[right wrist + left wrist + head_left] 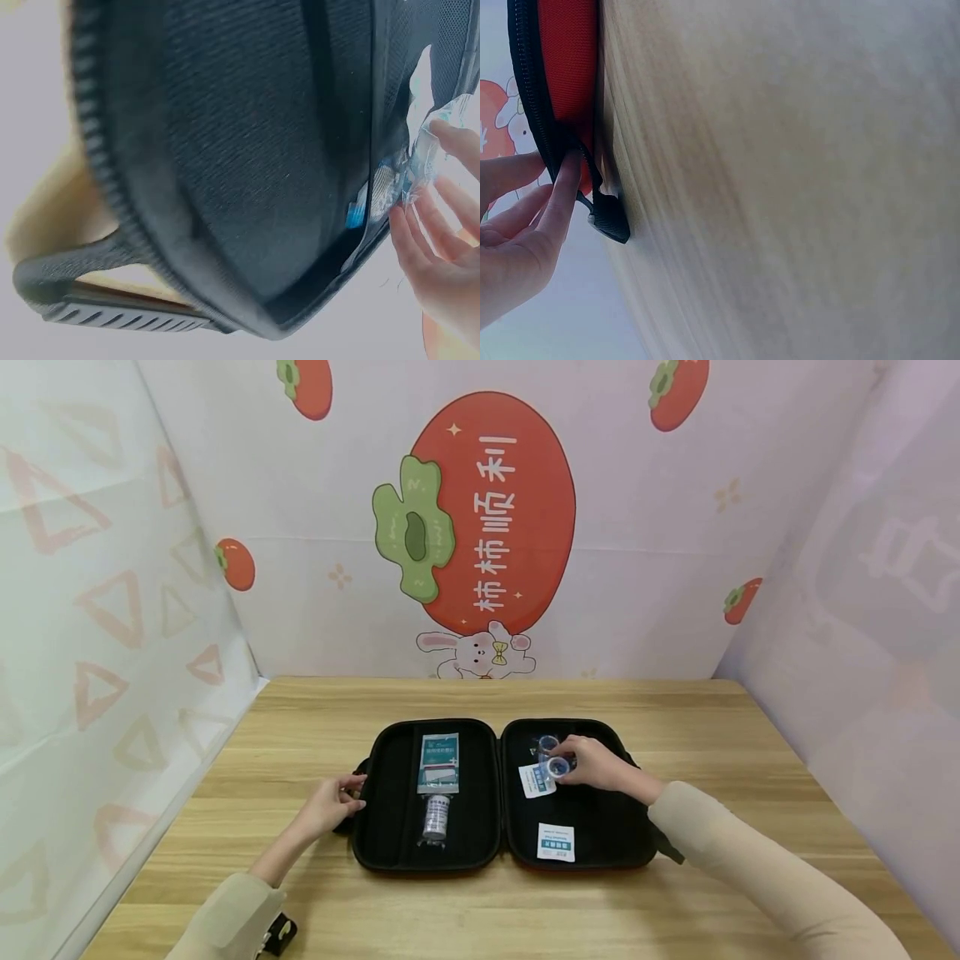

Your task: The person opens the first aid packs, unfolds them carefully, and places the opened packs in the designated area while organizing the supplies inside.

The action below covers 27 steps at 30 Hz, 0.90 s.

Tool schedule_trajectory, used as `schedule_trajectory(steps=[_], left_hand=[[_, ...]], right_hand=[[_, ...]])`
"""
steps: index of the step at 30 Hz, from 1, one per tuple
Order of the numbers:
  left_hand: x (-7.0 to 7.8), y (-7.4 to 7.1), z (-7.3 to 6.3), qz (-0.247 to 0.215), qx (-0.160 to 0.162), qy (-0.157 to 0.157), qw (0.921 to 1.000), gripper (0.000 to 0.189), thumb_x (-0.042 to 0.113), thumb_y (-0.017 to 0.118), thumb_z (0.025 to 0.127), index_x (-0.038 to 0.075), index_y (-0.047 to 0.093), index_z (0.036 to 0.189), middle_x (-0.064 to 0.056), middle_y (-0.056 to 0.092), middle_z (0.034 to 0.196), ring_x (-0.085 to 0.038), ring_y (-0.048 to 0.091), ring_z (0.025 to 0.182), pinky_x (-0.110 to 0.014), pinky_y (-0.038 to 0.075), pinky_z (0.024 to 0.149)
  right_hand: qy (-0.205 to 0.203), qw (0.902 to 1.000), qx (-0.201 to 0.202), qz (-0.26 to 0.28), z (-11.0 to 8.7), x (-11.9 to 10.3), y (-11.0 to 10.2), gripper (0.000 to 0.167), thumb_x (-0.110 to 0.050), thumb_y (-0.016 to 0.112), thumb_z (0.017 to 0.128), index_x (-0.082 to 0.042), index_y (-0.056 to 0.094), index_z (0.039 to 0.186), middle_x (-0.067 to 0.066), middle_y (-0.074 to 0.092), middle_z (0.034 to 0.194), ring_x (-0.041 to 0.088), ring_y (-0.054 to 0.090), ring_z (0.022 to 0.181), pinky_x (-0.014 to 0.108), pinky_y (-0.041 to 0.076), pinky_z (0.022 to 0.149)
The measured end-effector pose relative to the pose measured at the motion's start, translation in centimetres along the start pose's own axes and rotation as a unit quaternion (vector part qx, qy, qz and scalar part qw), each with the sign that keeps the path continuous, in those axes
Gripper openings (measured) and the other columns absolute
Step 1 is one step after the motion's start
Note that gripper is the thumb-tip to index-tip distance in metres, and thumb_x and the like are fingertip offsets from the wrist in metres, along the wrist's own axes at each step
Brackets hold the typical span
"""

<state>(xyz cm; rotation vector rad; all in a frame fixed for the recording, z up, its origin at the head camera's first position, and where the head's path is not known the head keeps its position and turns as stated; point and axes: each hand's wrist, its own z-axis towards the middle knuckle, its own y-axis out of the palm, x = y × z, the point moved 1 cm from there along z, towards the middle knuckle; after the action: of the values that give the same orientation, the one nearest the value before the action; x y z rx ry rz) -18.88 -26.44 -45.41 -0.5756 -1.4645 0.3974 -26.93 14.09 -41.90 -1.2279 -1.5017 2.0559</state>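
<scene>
An open zippered case (378, 818), black inside with a red shell (568, 67), lies flat on the table. My left hand (333, 802) holds its left rim, thumb and fingers on either side beside a black zipper pull (610, 217). Over the right half, my right hand (588, 762) pinches a clear plastic packet (429, 154) with round, tape-like rolls (557, 767) inside. One white-and-blue sachet (537, 782) lies partly under that packet. A second sachet (556, 842) sits lower in the same half.
The left half holds a green-and-white packet (438, 762) and a white bottle (436, 817) in clear wrap. A carry handle (127, 311) sticks out from the case's edge. The wooden table (465, 914) is bounded by printed cloth walls at the back and sides.
</scene>
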Motion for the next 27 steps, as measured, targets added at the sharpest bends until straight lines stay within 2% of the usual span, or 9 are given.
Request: schedule_trajectory(steps=[13, 22, 25, 26, 27], left_hand=[[-0.1, 0.0, 0.0, -0.001, -0.001, -0.003, 1.0000, 0.041, -0.011, 0.056, 0.078, -0.017, 0.046, 0.117, -0.028, 0.056, 0.102, -0.017, 0.055, 0.064, -0.026, 0.047, 0.054], [0.1, 0.0, -0.1, -0.015, -0.003, -0.001, 0.9999, 0.042, -0.010, 0.056, 0.078, -0.016, 0.046, 0.118, -0.027, 0.056, 0.102, -0.017, 0.056, 0.065, -0.027, 0.048, 0.055], [-0.3, -0.1, -0.1, -0.029, -0.004, 0.025, 0.9993, 0.041, -0.006, 0.059, 0.078, -0.015, 0.048, 0.117, -0.025, 0.057, 0.100, -0.015, 0.056, 0.064, -0.027, 0.048, 0.054], [-1.1, -0.1, 0.1, -0.040, -0.006, 0.052, 0.9978, 0.041, -0.003, 0.060, 0.079, -0.012, 0.049, 0.117, -0.022, 0.058, 0.099, -0.013, 0.055, 0.063, -0.025, 0.047, 0.053], [-1.2, -0.1, 0.1, -0.042, -0.007, 0.064, 0.9971, 0.041, -0.001, 0.060, 0.079, -0.012, 0.050, 0.117, -0.021, 0.058, 0.097, -0.012, 0.055, 0.062, -0.025, 0.047, 0.052]], right_hand=[[0.001, 0.9993, 0.033, -0.016, -1.4, 1.5, -1.2, 0.034, -0.007, 0.073, 0.067, 0.003, 0.064, 0.097, 0.010, 0.058, 0.089, 0.016, 0.049, 0.074, 0.026, 0.043, 0.062], [0.004, 0.9997, 0.025, 0.005, -2.1, 2.5, -1.9, 0.032, -0.001, 0.071, 0.067, 0.008, 0.063, 0.097, 0.013, 0.057, 0.089, 0.018, 0.049, 0.075, 0.026, 0.044, 0.062], [0.016, 0.9996, 0.021, 0.009, -2.3, 2.8, -2.2, 0.033, 0.000, 0.070, 0.067, 0.009, 0.062, 0.097, 0.013, 0.057, 0.089, 0.018, 0.049, 0.075, 0.026, 0.044, 0.062], [0.017, 0.9996, 0.019, 0.010, -2.4, 2.9, -2.3, 0.033, 0.000, 0.070, 0.067, 0.009, 0.062, 0.098, 0.014, 0.057, 0.090, 0.019, 0.049, 0.074, 0.026, 0.044, 0.062], [0.017, 0.9996, 0.019, 0.009, -2.5, 2.9, -2.4, 0.033, 0.000, 0.070, 0.067, 0.010, 0.062, 0.097, 0.014, 0.057, 0.090, 0.019, 0.050, 0.074, 0.026, 0.044, 0.062]])
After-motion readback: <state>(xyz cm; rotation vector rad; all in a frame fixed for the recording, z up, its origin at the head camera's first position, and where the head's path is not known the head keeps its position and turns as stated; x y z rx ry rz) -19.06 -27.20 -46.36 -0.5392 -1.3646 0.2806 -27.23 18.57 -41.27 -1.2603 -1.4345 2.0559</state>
